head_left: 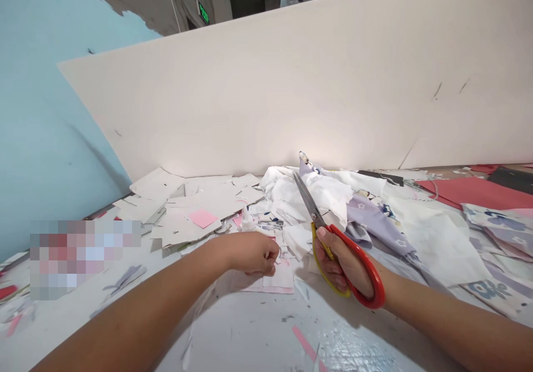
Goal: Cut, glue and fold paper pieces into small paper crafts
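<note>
While the right hand (343,255) is closed around the handles of a pair of scissors (317,215), thumb laid along the near side and fingers curled through the yellow handle, the left hand (247,252) sits bent over a small pale pink-and-white piece (277,284) on the counter (237,336). The fingers of that left hand are curled inward, close together — whether they pinch the piece or only rest above it, I cannot tell. The scissors stand at a slant to the right of the piece, raised off the counter; the blades look together, their tip pointing up and to the left in front of a rumpled heap of white cloth (283,194). The red handle (378,290) bulges out on the right, near the wrist. The counter carries plenty more: a loose stack of white boards (183,208) lies behind and left of the left hand, with a pink square (202,218) on top. To the right of the white heap runs a lavender cloth (377,219) with white flowers, and farther right a red sheet (478,192) lies behind some patterned pieces (497,219). A pink strip (305,343) lies nearer the camera — alone on the counter's surface, below the scissors. A white panel (291,91) stands along the back, meeting a blue wall (35,116) at the left.
</note>
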Motion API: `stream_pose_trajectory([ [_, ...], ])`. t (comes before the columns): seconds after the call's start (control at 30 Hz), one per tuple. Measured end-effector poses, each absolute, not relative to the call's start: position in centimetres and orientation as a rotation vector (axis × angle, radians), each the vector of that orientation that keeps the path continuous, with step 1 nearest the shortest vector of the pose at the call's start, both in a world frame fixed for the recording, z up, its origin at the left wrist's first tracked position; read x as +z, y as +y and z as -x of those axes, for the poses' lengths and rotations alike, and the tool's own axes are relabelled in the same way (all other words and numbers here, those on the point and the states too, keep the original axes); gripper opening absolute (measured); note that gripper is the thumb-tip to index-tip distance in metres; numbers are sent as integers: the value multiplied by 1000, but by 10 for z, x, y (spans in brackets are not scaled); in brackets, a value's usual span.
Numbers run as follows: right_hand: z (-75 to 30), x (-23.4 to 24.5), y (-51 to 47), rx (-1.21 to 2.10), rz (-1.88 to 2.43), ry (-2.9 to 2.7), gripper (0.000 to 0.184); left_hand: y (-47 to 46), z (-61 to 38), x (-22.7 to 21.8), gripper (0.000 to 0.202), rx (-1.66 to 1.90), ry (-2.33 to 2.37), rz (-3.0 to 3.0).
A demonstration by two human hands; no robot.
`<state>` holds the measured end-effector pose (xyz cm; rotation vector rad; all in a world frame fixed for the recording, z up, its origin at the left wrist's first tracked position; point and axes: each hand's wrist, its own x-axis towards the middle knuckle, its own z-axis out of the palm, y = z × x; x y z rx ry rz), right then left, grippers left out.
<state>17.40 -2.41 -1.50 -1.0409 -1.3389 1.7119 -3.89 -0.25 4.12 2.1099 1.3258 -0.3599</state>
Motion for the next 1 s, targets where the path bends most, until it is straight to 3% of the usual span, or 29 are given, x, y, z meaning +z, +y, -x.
stream_pose_trajectory([
  [0.33, -175, -15, -23, 1728, 1044, -1335, 47, -39, 51, 48, 28, -187, 1531, -2422],
  [0.6, -173, -12, -25, 1752, 1052, -1284, 47, -63, 63, 12, 31, -116, 1367, -2634],
  [0.83, -174, -13, -23, 1779, 1037, -1254, 46, -62, 61, 19, 33, 35, 1336, -2766],
  [1.0, -172, -14, -19, 1832, 1002, -1195, 46, -54, 52, 25, 29, -99, 1235, -2750],
])
